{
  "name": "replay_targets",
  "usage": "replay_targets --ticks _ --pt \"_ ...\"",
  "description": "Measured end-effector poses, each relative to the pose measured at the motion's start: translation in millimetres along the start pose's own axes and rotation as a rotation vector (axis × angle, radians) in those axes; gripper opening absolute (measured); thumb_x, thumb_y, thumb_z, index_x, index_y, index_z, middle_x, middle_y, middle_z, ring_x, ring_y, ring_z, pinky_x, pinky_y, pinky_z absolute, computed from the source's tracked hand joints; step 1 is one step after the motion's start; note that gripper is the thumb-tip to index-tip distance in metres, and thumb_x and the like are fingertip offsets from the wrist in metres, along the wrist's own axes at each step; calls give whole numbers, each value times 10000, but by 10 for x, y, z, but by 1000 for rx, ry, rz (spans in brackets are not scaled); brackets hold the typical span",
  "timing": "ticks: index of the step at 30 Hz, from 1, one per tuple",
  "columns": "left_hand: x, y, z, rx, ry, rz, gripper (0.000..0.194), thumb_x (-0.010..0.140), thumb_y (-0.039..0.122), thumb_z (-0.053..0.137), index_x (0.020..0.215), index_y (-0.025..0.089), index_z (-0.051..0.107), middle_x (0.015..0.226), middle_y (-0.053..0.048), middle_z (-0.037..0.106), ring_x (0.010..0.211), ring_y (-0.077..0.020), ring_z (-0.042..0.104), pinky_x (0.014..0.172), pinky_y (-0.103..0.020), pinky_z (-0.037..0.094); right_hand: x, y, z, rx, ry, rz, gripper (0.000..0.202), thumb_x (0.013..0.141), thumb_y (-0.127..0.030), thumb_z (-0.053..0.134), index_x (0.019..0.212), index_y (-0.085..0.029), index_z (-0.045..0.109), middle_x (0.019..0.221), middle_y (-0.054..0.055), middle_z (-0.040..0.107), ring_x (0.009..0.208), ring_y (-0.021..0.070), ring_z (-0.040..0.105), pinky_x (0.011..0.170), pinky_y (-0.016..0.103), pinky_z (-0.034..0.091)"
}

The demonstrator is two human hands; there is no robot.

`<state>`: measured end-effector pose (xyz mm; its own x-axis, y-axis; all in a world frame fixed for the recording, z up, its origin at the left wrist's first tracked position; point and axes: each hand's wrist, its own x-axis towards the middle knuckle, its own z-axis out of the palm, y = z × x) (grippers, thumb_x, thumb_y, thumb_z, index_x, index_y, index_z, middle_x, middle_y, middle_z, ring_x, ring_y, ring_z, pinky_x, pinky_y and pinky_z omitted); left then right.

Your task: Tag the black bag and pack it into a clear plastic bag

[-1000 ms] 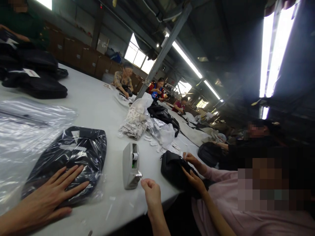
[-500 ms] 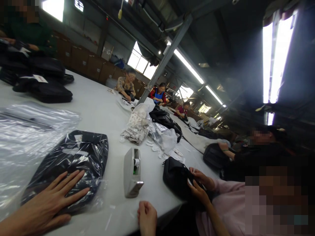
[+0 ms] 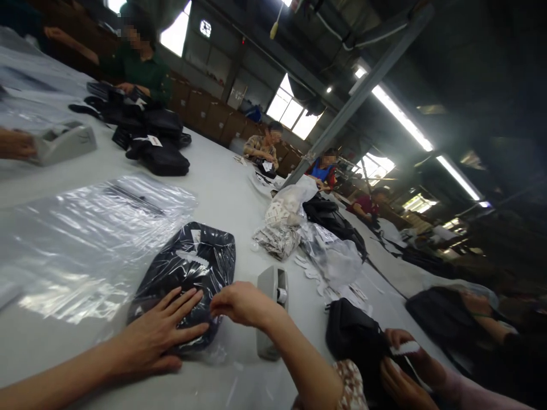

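The right hand [image 3: 240,303] swung, pinched, to the bag [image 3: 197,274] (left hand [image 3: 160,333] flat).

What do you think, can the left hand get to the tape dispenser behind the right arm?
Probably yes: the tape dispenser pokes out below the right arm, so its near end looks free. But the left hand must first leave the wrapped bag.

1. Nothing legible anywhere.
2. White tag [image 3: 154,140] on the stacked black bags [image 3: 166,163]: print too small.
3. White label [image 3: 196,239] on the plastic-wrapped bag [image 3: 171,263]: unreadable.
4. Marked label [image 3: 326,234] at the clear plastic bundle [image 3: 335,262]: too blurred.
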<state>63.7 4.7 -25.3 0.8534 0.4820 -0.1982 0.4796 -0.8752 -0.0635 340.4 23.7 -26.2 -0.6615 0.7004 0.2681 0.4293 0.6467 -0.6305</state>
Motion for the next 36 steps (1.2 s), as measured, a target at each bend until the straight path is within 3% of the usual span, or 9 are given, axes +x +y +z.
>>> replay_targets --ticks 7,11,14,17,21,25,28,31,36 --pt "17 10 -5 -34 -42 -32 835 761 461 714 1453 448 246 1602 -88 -84 1444 -393 121 1138 -635 91 493 188 346 -196 -65 171 80 677 -201 784 656 -242 719 632 2 694 614 186 629 563 249 364" --pt "29 26 -39 -59 -48 -31 798 787 463 689 1451 450 247 1598 -87 -91 1441 -397 129 1136 -640 88 485 405 341 -162 3 291 271 613 -419 843 754 -236 702 616 -4 662 592 179 591 544 244 326" --pt "32 36 -62 -64 -76 -57 832 777 442 704 1453 465 220 1587 -85 -150 1445 -399 97 1131 -646 94 349 495 211 -119 47 353 315 740 -529 726 712 -221 669 625 -9 647 575 143 555 526 231 296" --pt "27 34 -46 -74 -102 -60 886 751 436 730 1455 475 192 1581 -95 -172 1445 -403 81 1122 -666 99 189 367 184 42 260 393 398 922 -490 514 701 -182 634 659 6 634 607 122 538 552 226 310" --pt "24 21 11 -77 -115 -53 950 718 407 758 1465 459 174 1599 -80 -83 1447 -394 80 1130 -672 99 160 54 593 496 356 269 454 984 -421 373 677 -174 598 601 -27 573 543 83 484 509 194 295" --pt "63 26 -18 -79 -116 -51 1037 631 370 822 1467 430 211 1599 -72 -34 1441 -394 121 1144 -648 149 343 -23 1141 436 559 417 404 931 -344 456 564 -177 452 513 -51 448 489 76 391 487 219 219" --pt "76 49 -101 -45 -85 3 1007 651 382 803 1467 425 215 1595 -82 -58 1432 -396 164 1133 -624 231 423 32 1298 349 661 478 422 942 -336 409 549 -184 380 488 -50 407 463 78 369 490 245 186" --pt "-38 20 -131 86 7 19 920 724 342 737 1474 417 209 1602 -74 3 1426 -385 201 1128 -581 275 416 80 1293 319 665 447 418 952 -332 380 560 -186 386 499 -42 427 460 80 378 503 258 179" --pt "-563 -267 23 273 98 -243 813 796 546 619 1487 362 232 1572 -79 237 1371 -363 356 1081 -543 357 466 39 1324 321 681 486 392 928 -323 413 562 -185 445 515 -27 452 483 94 383 529 274 179"
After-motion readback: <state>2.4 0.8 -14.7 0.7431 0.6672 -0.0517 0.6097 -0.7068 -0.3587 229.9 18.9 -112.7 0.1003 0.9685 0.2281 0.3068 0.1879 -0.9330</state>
